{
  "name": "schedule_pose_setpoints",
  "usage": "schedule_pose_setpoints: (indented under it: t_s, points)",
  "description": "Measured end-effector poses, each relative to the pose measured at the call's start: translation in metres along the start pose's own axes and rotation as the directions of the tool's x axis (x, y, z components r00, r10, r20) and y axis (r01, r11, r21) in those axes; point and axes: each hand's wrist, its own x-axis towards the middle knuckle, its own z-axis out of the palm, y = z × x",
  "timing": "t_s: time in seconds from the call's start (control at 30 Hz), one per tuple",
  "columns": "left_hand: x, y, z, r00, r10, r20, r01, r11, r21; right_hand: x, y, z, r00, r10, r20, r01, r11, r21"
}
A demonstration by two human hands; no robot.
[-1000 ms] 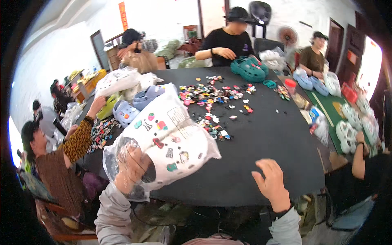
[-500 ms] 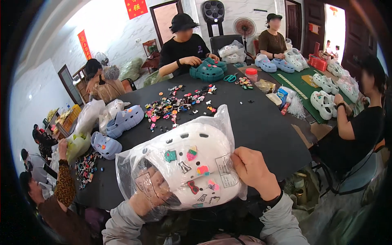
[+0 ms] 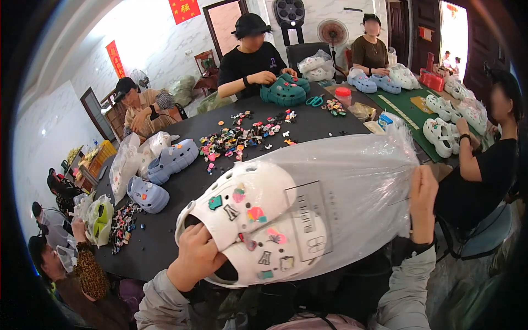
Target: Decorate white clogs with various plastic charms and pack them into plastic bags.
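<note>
A pair of white clogs [image 3: 269, 190] with colourful shoe charms lies tilted in front of me, one against the other. My left hand [image 3: 195, 256] is closed on the heel openings of the pair, its fingers partly hidden inside. A clear plastic bag [image 3: 366, 181] covers the toe ends and stretches out to the right, while the heels are bare. My right hand [image 3: 423, 201] grips the far right end of the bag and holds it taut. Dark print shows on the bag over the lower clog's toe.
A pile of loose charms [image 3: 236, 140] lies mid-table, with another heap [image 3: 125, 223] at the left. Blue clogs [image 3: 173, 159] and bagged shoes stand nearby. Across the black table [image 3: 165, 220], a co-worker handles green clogs [image 3: 283, 91]. Scissors [image 3: 314, 100] and a red-lidded jar [image 3: 342, 96] sit beyond.
The bag has slid off the heels toward the right, pulled by my right hand, which moved right and up. My left hand, formerly under the plastic, now grips the bare clogs.
</note>
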Motion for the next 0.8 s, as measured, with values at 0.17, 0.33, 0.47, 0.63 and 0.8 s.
schedule_pose_setpoints:
  t_s: [0.17, 0.33, 0.47, 0.63, 0.8]
  points:
    - [0.015, -0.003, -0.009, 0.997, 0.037, -0.074, -0.048, 0.987, -0.153, -0.017, 0.211, -0.105, 0.925, 0.126, -0.357, -0.212, 0.954, -0.212]
    - [0.039, -0.025, 0.014, 0.985, -0.17, 0.0, 0.167, 0.969, -0.182, -0.053, 0.215, -0.19, 0.824, 0.256, -0.506, -0.425, 0.87, -0.25]
    - [0.094, -0.019, 0.056, 0.956, -0.28, 0.083, 0.292, 0.913, -0.284, -0.025, 0.123, -0.191, 0.735, 0.062, -0.675, -0.323, 0.907, -0.269]
    - [0.172, 0.009, 0.107, 0.894, -0.362, 0.262, 0.399, 0.911, -0.103, -0.022, 0.061, -0.177, 0.763, 0.1, -0.638, -0.211, 0.973, -0.099]
    - [0.184, 0.021, 0.152, 0.692, -0.329, 0.643, 0.576, 0.789, -0.216, -0.039, 0.026, -0.155, 0.77, -0.03, -0.637, -0.056, 0.992, -0.114]
